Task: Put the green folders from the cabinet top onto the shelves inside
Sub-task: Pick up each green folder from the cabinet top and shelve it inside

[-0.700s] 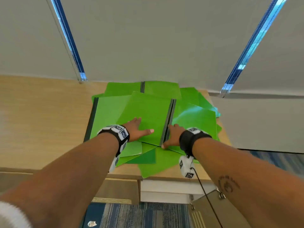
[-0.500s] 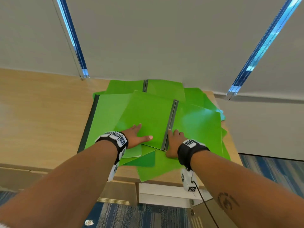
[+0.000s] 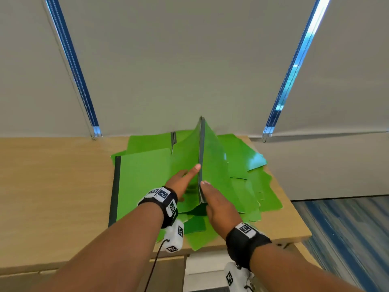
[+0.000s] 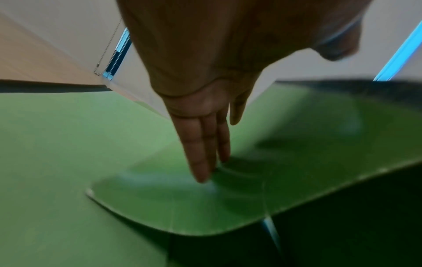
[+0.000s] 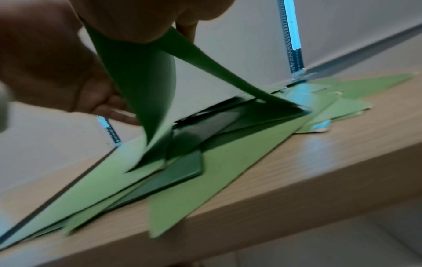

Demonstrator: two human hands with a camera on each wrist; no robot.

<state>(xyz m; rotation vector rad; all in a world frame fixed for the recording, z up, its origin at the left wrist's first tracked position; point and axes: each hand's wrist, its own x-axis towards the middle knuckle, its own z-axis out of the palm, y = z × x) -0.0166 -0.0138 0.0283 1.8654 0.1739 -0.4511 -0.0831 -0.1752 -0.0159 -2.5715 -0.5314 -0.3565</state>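
Observation:
Several green folders (image 3: 143,175) lie in a loose, overlapping pile on the wooden cabinet top (image 3: 52,186). One green folder (image 3: 212,161) with a dark spine is raised off the pile like a tent, spine up. My right hand (image 3: 216,205) grips the near end of its spine. In the right wrist view the folder (image 5: 137,81) hangs down from my right hand (image 5: 45,63) over the pile (image 5: 205,180). My left hand (image 3: 185,175) lies with straight fingers against the folder's left cover. The left wrist view shows those fingers (image 4: 205,144) touching the bent cover (image 4: 228,207).
Pale roller blinds (image 3: 189,60) with bead chains (image 3: 267,131) hang right behind the pile. The cabinet top (image 5: 342,153) ends just right of the folders, with blue striped carpet (image 3: 347,228) below. Bare wood stretches to the left.
The folder lay open and flat under both hands. Now its spine is lifted and the two covers fold downward, with my right hand gripping the spine end.

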